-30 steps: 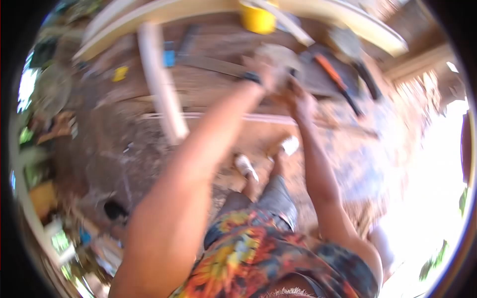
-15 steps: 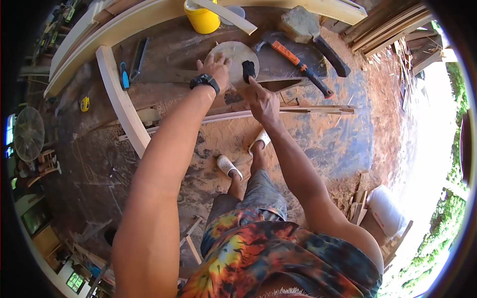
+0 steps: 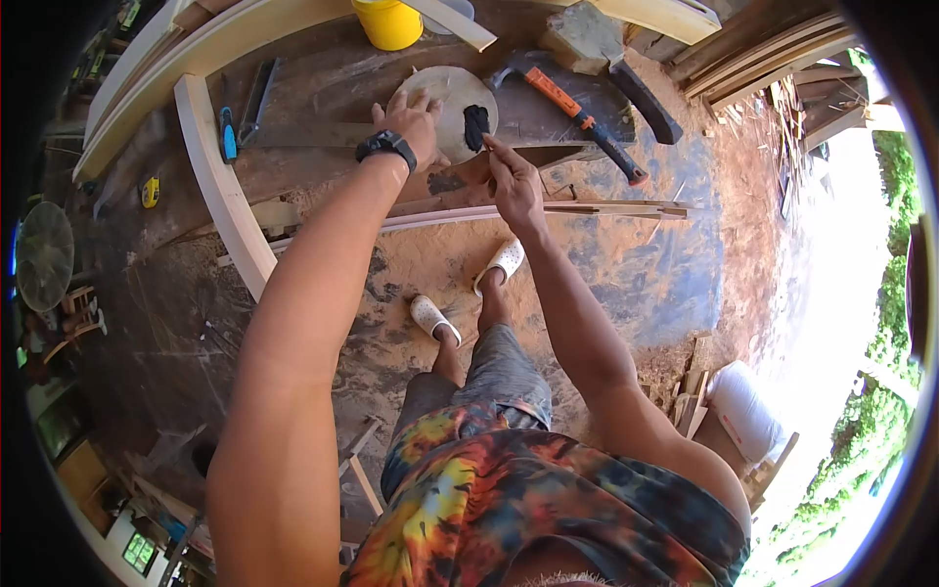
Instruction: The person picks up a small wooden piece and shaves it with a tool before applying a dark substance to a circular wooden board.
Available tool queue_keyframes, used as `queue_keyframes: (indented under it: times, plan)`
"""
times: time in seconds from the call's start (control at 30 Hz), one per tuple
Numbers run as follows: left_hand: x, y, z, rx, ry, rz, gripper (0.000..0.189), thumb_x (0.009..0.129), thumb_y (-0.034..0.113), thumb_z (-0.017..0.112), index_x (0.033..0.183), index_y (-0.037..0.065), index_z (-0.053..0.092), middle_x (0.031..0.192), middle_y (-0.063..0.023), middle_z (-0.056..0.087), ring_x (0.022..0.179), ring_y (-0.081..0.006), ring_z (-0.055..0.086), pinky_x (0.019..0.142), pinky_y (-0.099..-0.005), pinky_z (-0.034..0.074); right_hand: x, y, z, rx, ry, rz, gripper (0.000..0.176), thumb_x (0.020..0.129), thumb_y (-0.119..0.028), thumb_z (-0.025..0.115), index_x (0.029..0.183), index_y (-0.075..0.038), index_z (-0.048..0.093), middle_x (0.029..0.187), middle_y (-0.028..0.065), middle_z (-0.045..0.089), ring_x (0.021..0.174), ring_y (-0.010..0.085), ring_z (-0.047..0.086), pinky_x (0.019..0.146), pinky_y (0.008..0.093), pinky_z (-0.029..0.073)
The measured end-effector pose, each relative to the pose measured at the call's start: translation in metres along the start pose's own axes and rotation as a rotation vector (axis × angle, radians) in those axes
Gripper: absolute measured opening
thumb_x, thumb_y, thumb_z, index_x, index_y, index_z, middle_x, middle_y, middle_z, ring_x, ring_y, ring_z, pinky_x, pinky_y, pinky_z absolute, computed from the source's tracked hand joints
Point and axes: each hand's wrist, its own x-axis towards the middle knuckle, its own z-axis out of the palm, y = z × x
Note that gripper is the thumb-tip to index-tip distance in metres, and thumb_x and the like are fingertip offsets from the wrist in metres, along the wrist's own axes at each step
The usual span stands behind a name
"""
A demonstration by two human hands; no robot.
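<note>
A round, pale flat disc (image 3: 452, 90) lies on the dark workbench. My left hand (image 3: 411, 124), a black watch on its wrist, rests on the disc's left part with fingers spread. On the right side of the disc is a thick black patch (image 3: 475, 128) that looks like paste. My right hand (image 3: 513, 181) is at the near edge of the disc, its thumb and index finger pinched together beside the lower end of the patch. What sits in that pinch is too small to make out.
An orange-and-black hammer (image 3: 584, 119) lies right of the disc, near a stone block (image 3: 583, 39) and a dark blade-like tool (image 3: 646, 101). A yellow bucket (image 3: 388, 23) stands behind. Leftward are a blue-handled tool (image 3: 228, 135), a tape measure (image 3: 150, 193) and a curved wooden piece (image 3: 220, 181).
The whole view has shifted slightly. My right hand has turned, its fingers now pinched more plainly beside the black patch. My left hand stays spread on the disc.
</note>
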Motion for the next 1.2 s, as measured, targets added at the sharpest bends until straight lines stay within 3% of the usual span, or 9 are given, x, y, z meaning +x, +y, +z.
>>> queue_keyframes:
  times: [0.1, 0.43, 0.53, 0.6, 0.63, 0.7, 0.8, 0.9, 1.2]
  plan:
    - [0.001, -0.003, 0.002, -0.011, 0.010, 0.006, 0.098, 0.079, 0.048, 0.084, 0.160, 0.022, 0.037, 0.170, -0.0033, 0.025, 0.157, -0.0318, 0.021, 0.122, -0.0649, 0.023, 0.003, 0.009, 0.000, 0.295, -0.056, 0.147, 0.037, 0.107, -0.014, 0.050, 0.139, -0.001, 0.062, 0.083, 0.0029, 0.072, 0.069, 0.0076, 0.058, 0.062, 0.0236, 0.049]
    - [0.001, -0.001, 0.004, -0.012, 0.014, -0.003, 0.095, 0.082, 0.046, 0.083, 0.160, 0.023, 0.034, 0.171, -0.0020, 0.024, 0.156, -0.0321, 0.022, 0.123, -0.0632, 0.024, 0.003, 0.024, 0.000, 0.414, -0.071, 0.204, 0.038, 0.108, -0.014, 0.049, 0.144, -0.003, 0.058, 0.081, 0.0053, 0.071, 0.062, 0.0084, 0.057, 0.059, 0.0218, 0.046]
    - [0.001, -0.002, 0.005, -0.003, 0.020, -0.001, 0.095, 0.082, 0.046, 0.083, 0.160, 0.023, 0.035, 0.170, -0.0019, 0.024, 0.156, -0.0319, 0.022, 0.122, -0.0634, 0.024, -0.001, 0.017, 0.000, 0.258, -0.064, 0.136, 0.037, 0.107, -0.015, 0.051, 0.142, -0.007, 0.062, 0.081, 0.0078, 0.073, 0.063, 0.0081, 0.060, 0.060, 0.0265, 0.050]
    - [0.001, -0.002, 0.005, -0.004, 0.023, -0.005, 0.095, 0.082, 0.046, 0.083, 0.160, 0.023, 0.035, 0.170, -0.0017, 0.025, 0.156, -0.0317, 0.023, 0.122, -0.0634, 0.024, -0.004, 0.010, 0.001, -0.253, 0.024, -0.005, 0.039, 0.102, -0.012, 0.055, 0.140, -0.013, 0.064, 0.089, 0.0165, 0.075, 0.071, 0.0208, 0.071, 0.068, 0.0357, 0.055]
    - [0.001, -0.001, 0.005, -0.005, 0.025, -0.007, 0.094, 0.082, 0.046, 0.083, 0.160, 0.024, 0.035, 0.170, -0.0015, 0.025, 0.156, -0.0315, 0.023, 0.122, -0.0634, 0.025, -0.006, 0.007, 0.000, -0.253, 0.023, -0.006, 0.039, 0.102, -0.012, 0.055, 0.140, -0.013, 0.064, 0.089, 0.0165, 0.075, 0.071, 0.0208, 0.071, 0.068, 0.0357, 0.055]
    - [0.000, -0.001, 0.005, -0.004, 0.025, -0.009, 0.094, 0.082, 0.046, 0.083, 0.160, 0.024, 0.036, 0.170, -0.0013, 0.025, 0.156, -0.0314, 0.023, 0.122, -0.0634, 0.025, -0.008, 0.005, -0.001, -0.461, 0.036, -0.160, 0.044, 0.095, -0.009, 0.058, 0.138, -0.016, 0.066, 0.096, 0.0220, 0.073, 0.086, 0.0360, 0.074, 0.076, 0.0445, 0.056]
    - [0.000, -0.001, 0.006, -0.010, 0.035, -0.001, 0.094, 0.081, 0.046, 0.083, 0.160, 0.023, 0.036, 0.170, -0.0026, 0.025, 0.156, -0.0311, 0.022, 0.121, -0.0650, 0.025, -0.007, 0.007, 0.001, -0.529, 0.066, -0.359, 0.033, 0.101, -0.012, 0.058, 0.132, -0.012, 0.069, 0.083, 0.0247, 0.069, 0.070, 0.0351, 0.070, 0.065, 0.0414, 0.053]
    - [0.000, -0.002, 0.006, -0.010, 0.045, 0.000, 0.093, 0.081, 0.046, 0.082, 0.159, 0.023, 0.037, 0.170, -0.0025, 0.026, 0.156, -0.0309, 0.023, 0.121, -0.0648, 0.025, -0.008, 0.007, 0.004, -0.518, 0.084, -0.364, 0.034, 0.100, -0.010, 0.058, 0.132, -0.012, 0.069, 0.086, 0.0256, 0.070, 0.077, 0.0416, 0.070, 0.066, 0.0447, 0.053]
    - [0.000, 0.000, 0.005, -0.009, 0.049, -0.009, 0.089, 0.083, 0.045, 0.081, 0.158, 0.024, 0.038, 0.170, -0.0010, 0.027, 0.156, -0.0305, 0.024, 0.122, -0.0626, 0.025, -0.007, 0.010, 0.002, -0.507, 0.040, -0.360, 0.038, 0.097, -0.007, 0.059, 0.134, -0.008, 0.067, 0.089, 0.0286, 0.070, 0.078, 0.0415, 0.071, 0.068, 0.0460, 0.053]
